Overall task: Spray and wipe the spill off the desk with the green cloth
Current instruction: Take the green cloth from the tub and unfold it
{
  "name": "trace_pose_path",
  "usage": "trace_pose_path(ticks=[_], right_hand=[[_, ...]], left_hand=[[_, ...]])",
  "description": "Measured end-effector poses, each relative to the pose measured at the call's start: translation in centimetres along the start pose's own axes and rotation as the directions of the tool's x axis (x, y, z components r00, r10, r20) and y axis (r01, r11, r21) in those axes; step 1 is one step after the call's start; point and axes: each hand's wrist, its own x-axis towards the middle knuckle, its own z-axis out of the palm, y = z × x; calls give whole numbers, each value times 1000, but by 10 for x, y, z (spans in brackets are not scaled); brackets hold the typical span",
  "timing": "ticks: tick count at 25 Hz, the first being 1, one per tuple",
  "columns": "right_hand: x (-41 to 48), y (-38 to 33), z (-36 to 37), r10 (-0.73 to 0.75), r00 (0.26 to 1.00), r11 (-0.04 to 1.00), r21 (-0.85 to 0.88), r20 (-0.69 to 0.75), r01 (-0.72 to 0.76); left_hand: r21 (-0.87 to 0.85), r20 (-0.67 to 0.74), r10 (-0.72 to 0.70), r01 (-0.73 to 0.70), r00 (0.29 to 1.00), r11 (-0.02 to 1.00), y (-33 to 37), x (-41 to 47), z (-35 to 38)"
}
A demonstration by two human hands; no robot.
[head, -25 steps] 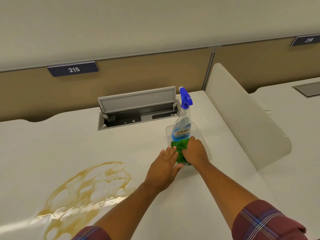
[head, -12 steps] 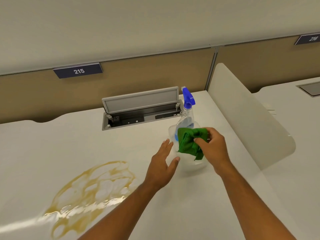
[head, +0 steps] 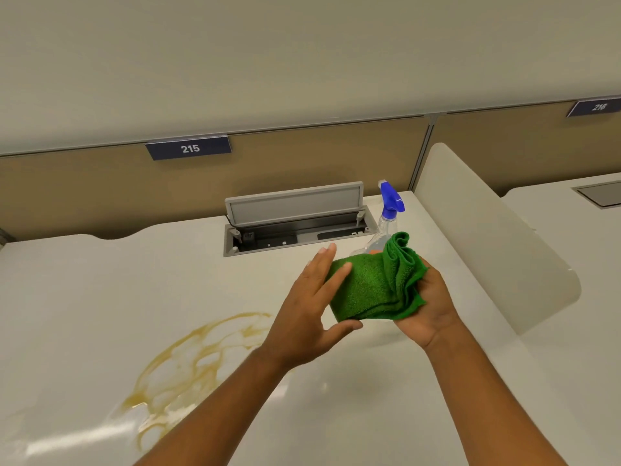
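Observation:
The green cloth is bunched in the air above the white desk, held between both hands. My right hand cups it from below and the right. My left hand grips its left edge, fingers over the top and thumb under. A clear spray bottle with a blue trigger head stands behind the cloth, its lower half hidden. A yellow-brown spill spreads over the desk at the lower left.
An open grey cable hatch is set into the desk behind the hands. A beige curved divider stands at the right. A tan partition with a "215" tag runs along the back.
My right hand lifted the cloth off the desk by the bottle and turned palm up. My left hand rose and took hold of the cloth's left side.

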Motion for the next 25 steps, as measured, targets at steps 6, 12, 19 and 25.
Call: trace_pose_path(ticks=[6, 12, 19, 25], right_hand=[[-10, 41, 24, 96, 995, 989, 117, -32, -92], [-22, 81, 30, 210, 963, 975, -38, -168, -219], [-33, 110, 36, -129, 912, 840, -531, -391, -109], [-41, 97, 109, -124, 965, 252, -933, 231, 256]], left_hand=[[-5, 117, 135, -136, 984, 991, -27, -46, -39], [-631, 30, -459, 372, 888, 680, -10, -61, -74], [-690, 48, -660, 502, 750, 521, -10, -58, -101], [-539, 155, -521, 513, 840, 668, -16, -66, -115]])
